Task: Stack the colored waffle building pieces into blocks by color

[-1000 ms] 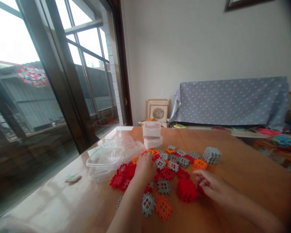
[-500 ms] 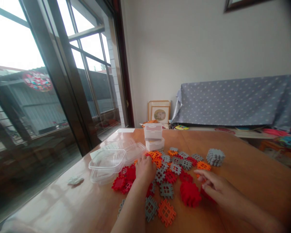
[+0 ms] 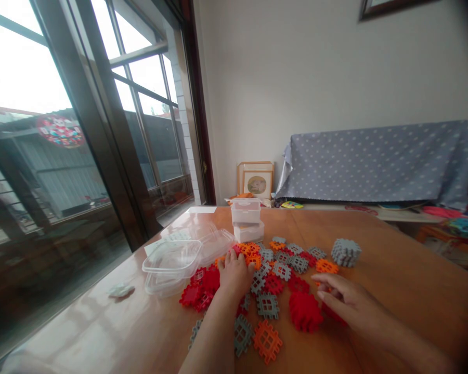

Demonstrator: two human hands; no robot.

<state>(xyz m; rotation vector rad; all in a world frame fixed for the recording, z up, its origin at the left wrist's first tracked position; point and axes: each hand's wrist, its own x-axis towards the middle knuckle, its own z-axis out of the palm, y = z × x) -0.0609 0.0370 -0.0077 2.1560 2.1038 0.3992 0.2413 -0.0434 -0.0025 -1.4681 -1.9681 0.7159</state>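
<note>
On pile, seemingly, left hand (image 3: 235, 272).

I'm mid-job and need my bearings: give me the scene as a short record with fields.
left hand: over the loose pieces, grip unclear
left hand position
right hand: beside the red stack, grip unclear
gray stack: beyond the right hand
loose pieces: red, gray, orange, scattered
clear tubs: left of the loose pieces
boxes: one atop another, behind the loose pieces
</note>
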